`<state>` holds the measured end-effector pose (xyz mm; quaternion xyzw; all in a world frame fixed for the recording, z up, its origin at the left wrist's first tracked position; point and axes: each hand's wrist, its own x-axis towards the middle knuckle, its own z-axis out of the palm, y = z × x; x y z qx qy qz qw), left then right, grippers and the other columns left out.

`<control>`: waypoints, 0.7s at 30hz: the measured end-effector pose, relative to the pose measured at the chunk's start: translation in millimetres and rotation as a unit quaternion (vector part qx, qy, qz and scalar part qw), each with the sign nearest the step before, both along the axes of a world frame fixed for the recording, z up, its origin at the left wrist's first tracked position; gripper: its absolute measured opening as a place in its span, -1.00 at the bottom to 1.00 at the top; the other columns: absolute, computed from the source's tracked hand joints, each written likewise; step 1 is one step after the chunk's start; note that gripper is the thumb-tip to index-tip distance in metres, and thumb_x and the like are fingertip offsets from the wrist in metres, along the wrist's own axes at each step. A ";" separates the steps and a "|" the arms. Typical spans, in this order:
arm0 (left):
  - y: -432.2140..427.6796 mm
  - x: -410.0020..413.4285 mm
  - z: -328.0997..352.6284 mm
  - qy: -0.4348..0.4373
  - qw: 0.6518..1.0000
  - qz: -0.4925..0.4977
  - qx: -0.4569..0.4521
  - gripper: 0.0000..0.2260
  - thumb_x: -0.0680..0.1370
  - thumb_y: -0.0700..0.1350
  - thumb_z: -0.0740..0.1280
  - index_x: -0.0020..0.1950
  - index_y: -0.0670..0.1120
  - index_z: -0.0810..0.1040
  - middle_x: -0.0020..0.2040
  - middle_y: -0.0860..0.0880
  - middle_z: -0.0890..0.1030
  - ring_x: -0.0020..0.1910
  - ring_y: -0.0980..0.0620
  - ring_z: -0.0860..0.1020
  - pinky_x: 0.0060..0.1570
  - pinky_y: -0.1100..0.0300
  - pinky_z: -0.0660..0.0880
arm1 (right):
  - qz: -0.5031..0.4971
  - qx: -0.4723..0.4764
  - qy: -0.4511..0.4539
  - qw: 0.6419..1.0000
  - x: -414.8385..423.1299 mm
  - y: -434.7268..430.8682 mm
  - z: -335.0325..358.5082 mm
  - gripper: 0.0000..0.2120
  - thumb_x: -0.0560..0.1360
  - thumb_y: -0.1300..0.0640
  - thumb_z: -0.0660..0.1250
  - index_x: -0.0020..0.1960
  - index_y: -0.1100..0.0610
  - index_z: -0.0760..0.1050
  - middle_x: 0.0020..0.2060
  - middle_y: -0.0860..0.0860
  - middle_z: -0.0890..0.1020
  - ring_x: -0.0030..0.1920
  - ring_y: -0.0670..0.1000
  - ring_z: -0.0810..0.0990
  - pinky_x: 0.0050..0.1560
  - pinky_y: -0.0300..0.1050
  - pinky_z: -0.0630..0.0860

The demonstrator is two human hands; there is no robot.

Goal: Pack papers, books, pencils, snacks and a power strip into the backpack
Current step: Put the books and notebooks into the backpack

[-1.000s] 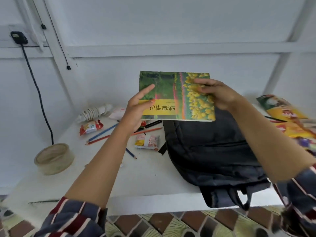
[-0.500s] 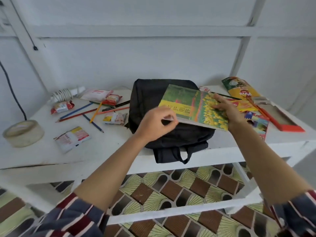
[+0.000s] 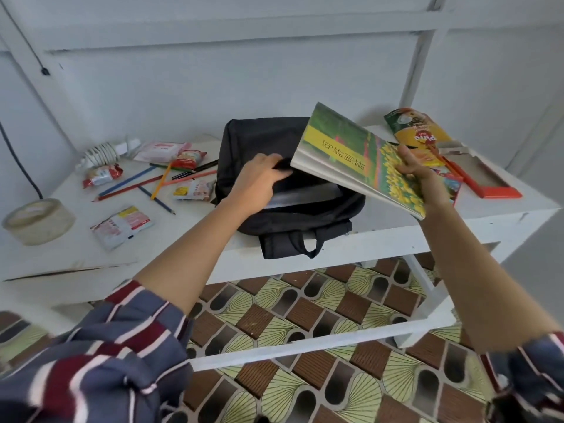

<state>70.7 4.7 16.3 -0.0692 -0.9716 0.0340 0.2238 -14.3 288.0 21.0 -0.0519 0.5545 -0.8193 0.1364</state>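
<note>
I have my left hand (image 3: 259, 178) on the black backpack (image 3: 244, 138), fingers curled round the upper edge of its opening and holding the fabric up. A grey edge shows inside the gap. My right hand (image 3: 418, 172) pinches the green-and-yellow book (image 3: 345, 148) at its near corner, thumb on the cover and fingers underneath. The book is tilted, its far edge just above the opening. The backpack lies flat on the white table (image 3: 381, 236). Coloured pencils (image 3: 146, 184) and snack packets (image 3: 122, 225) lie to its left, with the coiled white power strip (image 3: 103, 152) further back.
</note>
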 end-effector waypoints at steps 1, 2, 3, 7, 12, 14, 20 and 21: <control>-2.6 -6.7 3.3 0.036 0.999 0.034 -0.014 -0.58 0.51 -0.35 0.12 0.27 -0.05 0.55 0.34 -0.21 0.41 0.16 -0.31 0.40 0.20 -0.20 0.38 | 0.019 0.001 0.012 1.000 -1.5 4.0 -2.6 -0.56 0.48 0.29 0.17 0.22 -0.14 0.46 0.17 -0.08 0.57 -0.11 -0.07 0.67 -0.24 -0.26 0.58; -3.7 -11.5 6.6 0.036 0.996 0.086 -0.016 -0.61 0.55 -0.25 0.13 0.34 -0.03 0.47 0.43 -0.19 0.30 0.29 -0.32 0.30 0.35 -0.25 0.21 | 0.030 0.005 0.020 0.999 -2.2 7.6 -4.4 -0.55 0.48 0.28 0.16 0.23 -0.16 0.45 0.17 -0.08 0.58 -0.09 -0.06 0.67 -0.21 -0.26 0.58; -4.4 -16.4 7.7 0.002 0.989 0.146 -0.009 -0.61 0.59 -0.14 0.14 0.43 -0.01 0.34 0.50 -0.17 0.13 0.43 -0.29 0.12 0.42 -0.24 -0.05 | 0.037 0.009 0.028 0.999 -2.7 11.2 -6.0 -0.54 0.49 0.28 0.14 0.24 -0.16 0.43 0.14 -0.08 0.60 -0.10 -0.05 0.67 -0.21 -0.26 0.58; -2.9 -29.3 2.7 -0.082 0.970 0.225 -0.050 -0.48 0.61 0.10 0.08 0.52 -0.07 0.09 0.43 -0.15 0.13 0.40 -0.18 0.13 0.37 -0.06 0.08 | 0.078 0.031 0.045 0.995 -6.2 21.2 -17.8 -0.51 0.47 0.30 0.10 0.30 -0.11 0.38 0.19 -0.07 0.55 -0.08 -0.04 0.65 -0.22 -0.26 0.58; -4.4 -28.9 -9.4 -0.131 0.984 0.107 0.065 -0.48 0.56 -0.02 0.22 0.48 0.08 0.10 0.32 -0.16 0.38 0.29 -0.19 0.39 0.27 -0.04 0.23 | 0.118 0.116 0.041 0.985 -9.8 24.5 -33.7 -0.46 0.30 0.14 0.26 0.23 -0.25 0.44 0.38 -0.08 0.39 0.27 0.07 0.48 0.18 -0.11 0.49; -10.0 -26.9 -10.4 -0.169 0.981 0.069 0.059 -0.59 0.54 -0.05 0.25 0.37 0.16 0.29 0.41 -0.15 0.29 0.40 -0.16 0.27 0.36 -0.06 0.14 | 0.122 0.139 0.032 0.982 -11.2 24.6 -41.2 -0.46 0.22 0.10 0.33 0.15 -0.29 0.48 0.38 -0.07 0.39 0.33 0.10 0.42 0.36 0.05 0.33; -24.4 -33.2 -21.1 -0.206 0.974 0.075 0.050 -0.63 0.56 -0.02 0.24 0.36 0.25 0.38 0.55 -0.03 -0.10 0.52 -0.07 -0.16 0.44 -0.20 -0.21 | 0.130 0.205 0.028 0.970 -7.5 16.3 -49.2 -0.51 0.22 0.07 0.31 0.11 -0.31 0.52 0.33 -0.17 0.42 0.37 0.02 0.36 0.45 0.12 0.17; -26.4 -34.8 -20.1 -0.204 0.975 0.071 0.046 -0.60 0.57 -0.01 0.23 0.39 0.24 0.33 0.55 -0.03 -0.08 0.52 -0.07 -0.14 0.44 -0.22 -0.21 | 0.132 0.211 0.028 0.968 -8.1 14.9 -50.0 -0.51 0.23 0.08 0.30 0.11 -0.29 0.52 0.30 -0.21 0.43 0.38 0.01 0.35 0.45 0.12 0.17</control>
